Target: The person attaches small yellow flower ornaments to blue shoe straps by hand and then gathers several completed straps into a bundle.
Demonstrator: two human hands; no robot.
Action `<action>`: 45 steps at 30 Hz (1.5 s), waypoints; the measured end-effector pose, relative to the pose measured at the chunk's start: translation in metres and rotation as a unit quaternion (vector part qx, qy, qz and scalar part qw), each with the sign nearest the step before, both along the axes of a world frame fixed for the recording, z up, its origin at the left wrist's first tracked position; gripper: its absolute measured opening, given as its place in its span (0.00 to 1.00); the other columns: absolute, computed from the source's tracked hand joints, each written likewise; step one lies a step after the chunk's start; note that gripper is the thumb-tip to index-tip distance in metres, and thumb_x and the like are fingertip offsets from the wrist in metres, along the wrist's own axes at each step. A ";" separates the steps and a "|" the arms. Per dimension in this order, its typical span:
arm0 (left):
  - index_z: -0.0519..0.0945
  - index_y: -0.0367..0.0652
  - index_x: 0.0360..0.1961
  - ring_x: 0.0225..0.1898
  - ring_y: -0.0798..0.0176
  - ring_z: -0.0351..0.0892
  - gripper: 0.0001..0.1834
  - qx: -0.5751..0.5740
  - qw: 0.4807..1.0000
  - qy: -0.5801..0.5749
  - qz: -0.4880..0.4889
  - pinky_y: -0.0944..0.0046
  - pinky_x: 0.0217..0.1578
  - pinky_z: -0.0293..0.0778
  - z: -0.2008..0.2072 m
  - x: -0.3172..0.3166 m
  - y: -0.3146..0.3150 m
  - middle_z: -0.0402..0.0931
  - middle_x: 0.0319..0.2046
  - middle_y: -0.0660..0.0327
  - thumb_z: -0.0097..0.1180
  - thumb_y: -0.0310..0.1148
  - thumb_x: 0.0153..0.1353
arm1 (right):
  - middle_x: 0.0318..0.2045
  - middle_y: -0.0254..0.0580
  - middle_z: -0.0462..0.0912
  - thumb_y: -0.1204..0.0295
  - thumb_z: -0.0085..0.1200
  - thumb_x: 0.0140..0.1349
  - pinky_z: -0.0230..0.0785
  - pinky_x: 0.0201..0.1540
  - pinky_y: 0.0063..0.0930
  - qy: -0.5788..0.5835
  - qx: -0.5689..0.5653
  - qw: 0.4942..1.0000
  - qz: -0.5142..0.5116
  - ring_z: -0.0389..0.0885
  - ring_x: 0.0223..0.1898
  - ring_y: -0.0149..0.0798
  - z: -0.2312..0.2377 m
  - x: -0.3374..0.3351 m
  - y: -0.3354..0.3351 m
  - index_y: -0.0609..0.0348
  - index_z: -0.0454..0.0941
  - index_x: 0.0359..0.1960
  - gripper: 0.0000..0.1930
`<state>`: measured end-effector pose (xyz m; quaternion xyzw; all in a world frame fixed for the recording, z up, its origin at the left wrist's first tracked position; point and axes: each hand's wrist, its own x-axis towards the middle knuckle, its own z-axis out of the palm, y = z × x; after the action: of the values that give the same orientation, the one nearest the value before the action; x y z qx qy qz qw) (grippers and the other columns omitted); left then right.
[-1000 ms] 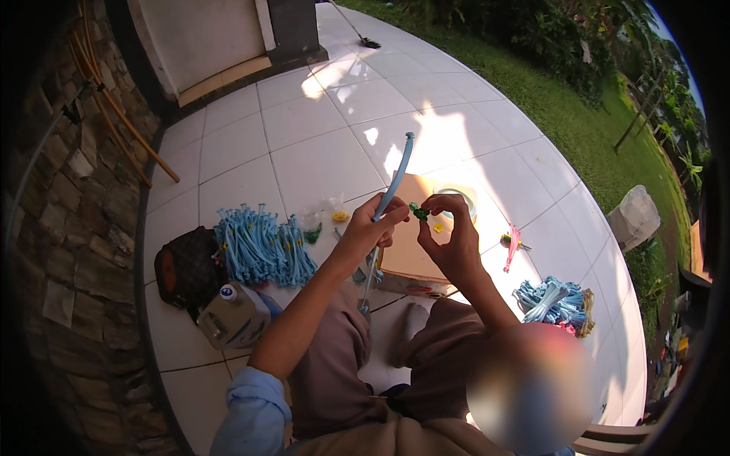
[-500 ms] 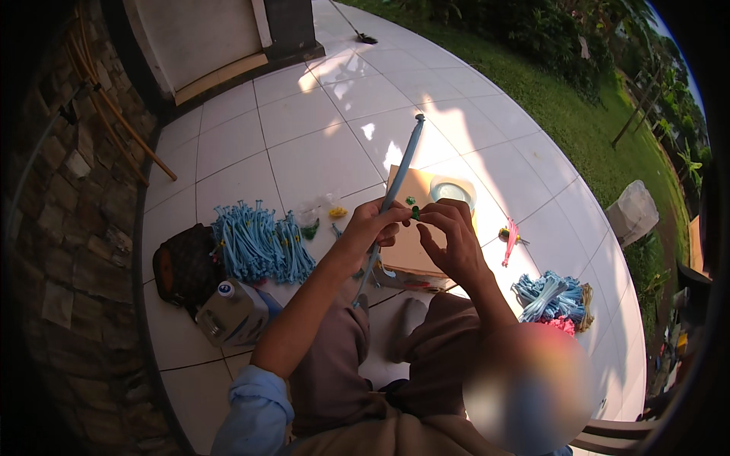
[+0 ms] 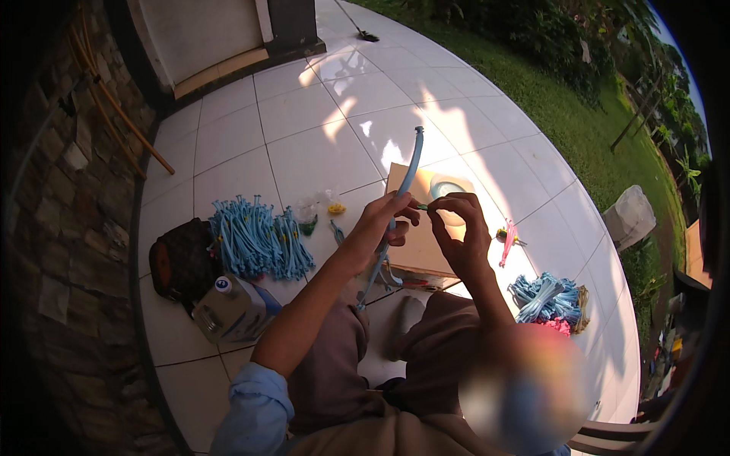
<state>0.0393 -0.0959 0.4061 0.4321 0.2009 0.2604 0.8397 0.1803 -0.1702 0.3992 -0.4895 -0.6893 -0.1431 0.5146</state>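
Note:
A long, thin light-blue strip [image 3: 413,163] with a dark upper tip runs through my left hand [image 3: 385,216], whose fingers are closed around it. It rises above the fist in a slight bend, and its lower end hangs toward my feet. Between the fingertips of both hands is a small green piece [image 3: 423,207], stretched thin and too small to identify. My right hand [image 3: 465,232] pinches its right end with thumb and forefinger. Beneath my hands lies a cardboard box [image 3: 414,254], with a round clear dish [image 3: 450,187] on top, partly hidden by my right hand.
Bundles of blue strips [image 3: 247,239] lie at the left, beside a dark bag [image 3: 181,262] and a plastic jerrycan [image 3: 236,308]. More blue bundles [image 3: 549,296] and a pink bundle [image 3: 508,242] are at the right. A translucent bucket [image 3: 631,216] stands by the grass.
The green piece is now drawn out between my fingertips. My right hand has turned into a tighter pinch, and the blue strip's top has bent and dropped slightly.

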 end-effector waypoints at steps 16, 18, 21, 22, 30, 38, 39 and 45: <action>0.64 0.41 0.28 0.16 0.78 0.55 0.14 0.228 0.970 0.039 0.069 0.75 0.17 0.57 -0.017 0.009 -0.004 0.59 0.16 0.69 0.36 0.39 0.67 | 0.28 0.41 0.78 0.79 0.58 0.50 0.60 0.39 0.23 0.594 -0.192 0.762 0.169 0.69 0.31 0.29 0.006 -0.007 0.013 0.57 0.55 0.43 0.24; 0.66 0.42 0.31 0.16 0.79 0.53 0.12 0.227 0.971 0.039 0.064 0.76 0.17 0.54 -0.019 0.009 -0.004 0.57 0.17 0.70 0.36 0.39 0.67 | 0.28 0.41 0.78 0.79 0.58 0.50 0.61 0.41 0.24 0.582 -0.196 0.773 0.159 0.70 0.32 0.29 0.006 -0.007 0.014 0.57 0.54 0.43 0.24; 0.67 0.43 0.35 0.17 0.80 0.50 0.11 0.234 0.969 0.047 0.059 0.78 0.16 0.51 -0.018 0.008 -0.004 0.56 0.18 0.72 0.36 0.38 0.67 | 0.28 0.41 0.78 0.78 0.58 0.51 0.62 0.44 0.26 0.569 -0.202 0.785 0.138 0.73 0.34 0.31 0.007 -0.008 0.012 0.57 0.54 0.43 0.24; 0.68 0.43 0.35 0.17 0.80 0.50 0.11 0.242 0.967 0.053 0.058 0.78 0.16 0.51 -0.017 0.008 -0.004 0.56 0.18 0.72 0.36 0.38 0.67 | 0.28 0.41 0.78 0.78 0.58 0.51 0.62 0.44 0.26 0.569 -0.202 0.785 0.137 0.73 0.34 0.31 0.007 -0.009 0.012 0.57 0.54 0.43 0.24; 0.67 0.40 0.32 0.17 0.75 0.57 0.12 0.339 0.933 0.098 0.076 0.72 0.19 0.56 -0.017 0.007 -0.004 0.60 0.17 0.67 0.37 0.37 0.67 | 0.29 0.42 0.78 0.78 0.58 0.51 0.65 0.42 0.24 0.542 -0.174 0.818 0.085 0.76 0.34 0.32 0.010 -0.018 0.009 0.57 0.53 0.41 0.23; 0.71 0.39 0.37 0.16 0.80 0.54 0.13 0.401 0.906 0.131 0.043 0.77 0.17 0.54 -0.022 0.005 0.002 0.60 0.18 0.71 0.38 0.37 0.67 | 0.29 0.43 0.76 0.74 0.53 0.57 0.65 0.42 0.23 0.475 -0.176 0.860 0.054 0.75 0.34 0.32 0.002 -0.025 0.010 0.60 0.49 0.47 0.24; 0.71 0.39 0.38 0.16 0.80 0.53 0.13 0.350 0.929 0.112 0.048 0.77 0.16 0.53 -0.022 0.006 0.001 0.60 0.18 0.71 0.38 0.37 0.66 | 0.31 0.44 0.76 0.73 0.50 0.59 0.65 0.42 0.23 0.504 -0.188 0.840 0.070 0.75 0.35 0.33 0.002 -0.027 0.011 0.61 0.47 0.49 0.25; 0.72 0.39 0.38 0.16 0.80 0.52 0.13 0.273 0.955 0.097 0.069 0.77 0.16 0.52 -0.025 0.011 -0.002 0.59 0.19 0.71 0.39 0.37 0.66 | 0.29 0.46 0.76 0.70 0.51 0.60 0.66 0.43 0.25 0.494 -0.151 0.849 0.111 0.76 0.38 0.35 0.005 -0.023 0.014 0.62 0.41 0.56 0.32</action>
<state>0.0504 -0.0979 0.3812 0.6534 0.2321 0.3192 0.6460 0.1574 -0.1559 0.4043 -0.4876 -0.4067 0.2814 0.7195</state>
